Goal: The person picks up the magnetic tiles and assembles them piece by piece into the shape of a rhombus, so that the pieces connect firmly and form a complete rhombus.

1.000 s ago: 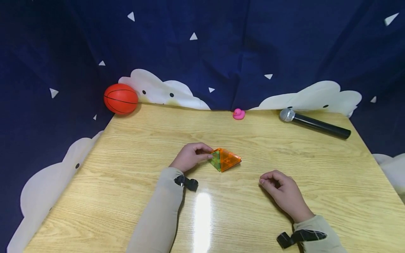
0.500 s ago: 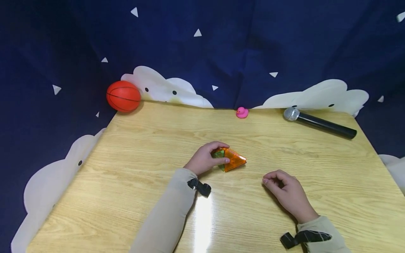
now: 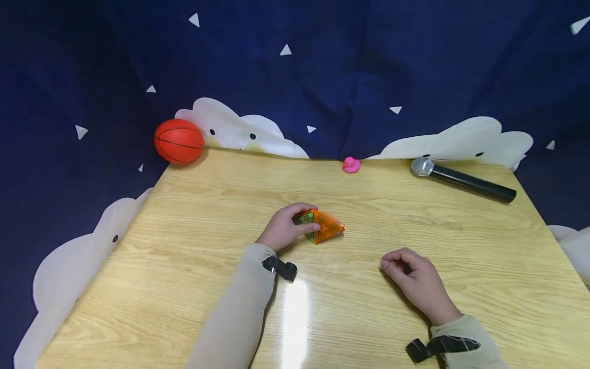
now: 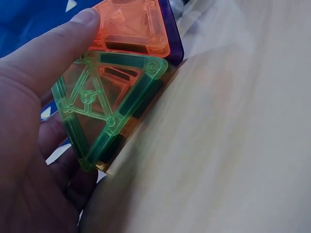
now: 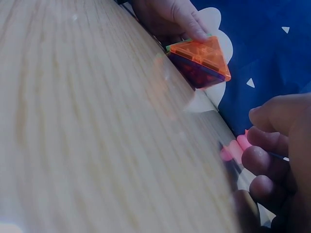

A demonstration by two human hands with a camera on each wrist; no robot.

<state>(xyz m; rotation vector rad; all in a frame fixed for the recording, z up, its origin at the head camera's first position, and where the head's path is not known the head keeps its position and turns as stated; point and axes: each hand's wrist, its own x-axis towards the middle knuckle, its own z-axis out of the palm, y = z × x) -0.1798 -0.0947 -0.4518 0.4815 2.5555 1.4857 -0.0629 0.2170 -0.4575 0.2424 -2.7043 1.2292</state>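
Note:
My left hand (image 3: pixel 282 228) grips a small pointed shape of joined magnetic tiles (image 3: pixel 328 227) on the table, thumb on the near side and fingers behind. In the left wrist view a green triangular tile (image 4: pixel 92 99) faces the camera, an orange tile (image 4: pixel 131 26) adjoins it, and a purple tile (image 4: pixel 173 34) edges the far side. The thumb tip lies against the orange tile. To the right, my right hand (image 3: pixel 418 284) rests by the tabletop with its fingers loosely curled and nothing held.
Along the back of the wooden table (image 3: pixel 207 205) are a red toy basketball (image 3: pixel 178 142) at the left corner, a pink rubber duck (image 3: pixel 351 165) and a black microphone (image 3: pixel 465 180) at the right. Behind hangs a dark blue curtain (image 3: pixel 239 56) with clouds.
My left hand first reached further over the tiles and took a fuller grip. Then it shifted them slightly left and back. The right hand has stayed in place.

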